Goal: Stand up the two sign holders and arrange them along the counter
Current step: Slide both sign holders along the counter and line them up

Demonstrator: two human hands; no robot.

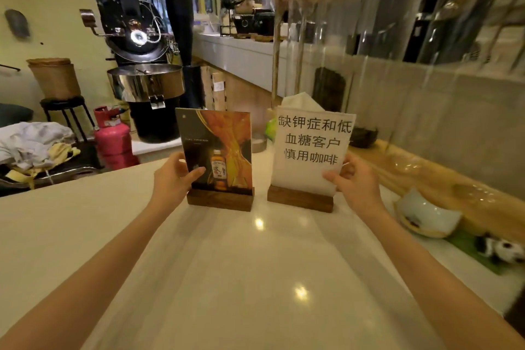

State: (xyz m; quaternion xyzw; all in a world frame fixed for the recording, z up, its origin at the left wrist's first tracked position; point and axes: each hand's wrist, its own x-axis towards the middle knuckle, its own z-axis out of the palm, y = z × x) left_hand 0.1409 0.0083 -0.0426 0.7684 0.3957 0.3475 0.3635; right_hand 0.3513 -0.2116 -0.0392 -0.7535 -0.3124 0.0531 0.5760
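Left hand (173,179) and right hand (356,182): both bare, no gloves, rings or watch visible. Forearms bare to frame edge; no sleeves in view. Fingernails short, unpainted

The near part of the counter (255,278) is bare and wide, so a hand can move there with ease. Far ahead two sign holders stand side by side, the left one (218,162) and the right one (309,156), with a thin gap between them. On the right, a wooden ledge (426,179) and a white dish (426,216) block the way.
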